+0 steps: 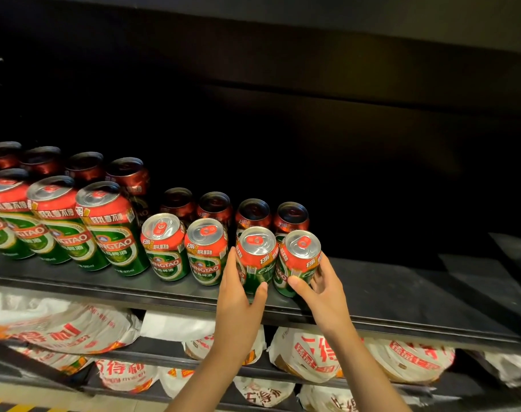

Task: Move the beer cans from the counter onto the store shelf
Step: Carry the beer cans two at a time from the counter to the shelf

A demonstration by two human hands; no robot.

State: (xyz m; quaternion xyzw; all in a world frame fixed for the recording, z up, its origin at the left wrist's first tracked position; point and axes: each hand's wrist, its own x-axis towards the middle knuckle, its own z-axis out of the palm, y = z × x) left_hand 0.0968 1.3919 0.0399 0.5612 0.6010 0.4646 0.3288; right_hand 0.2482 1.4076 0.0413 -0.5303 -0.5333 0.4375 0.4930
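Both grips grasp short green-and-red beer cans with silver tops standing at the dark shelf (pixel 402 295) front: left hand (pixel 238 289) one can (pixel 257 257), right hand (pixel 321 286) its neighbour (pixel 299 257).

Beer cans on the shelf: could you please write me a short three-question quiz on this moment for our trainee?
1. True or false: each hand grips its own short can.
2. Which cans stand left of the short cans? A) tall cans B) bottles
3. What lies on the shelf below?

Key:
1. True: left hand grips one short can, right hand grips the end can.
2. A: tall cans.
3. White printed bags.
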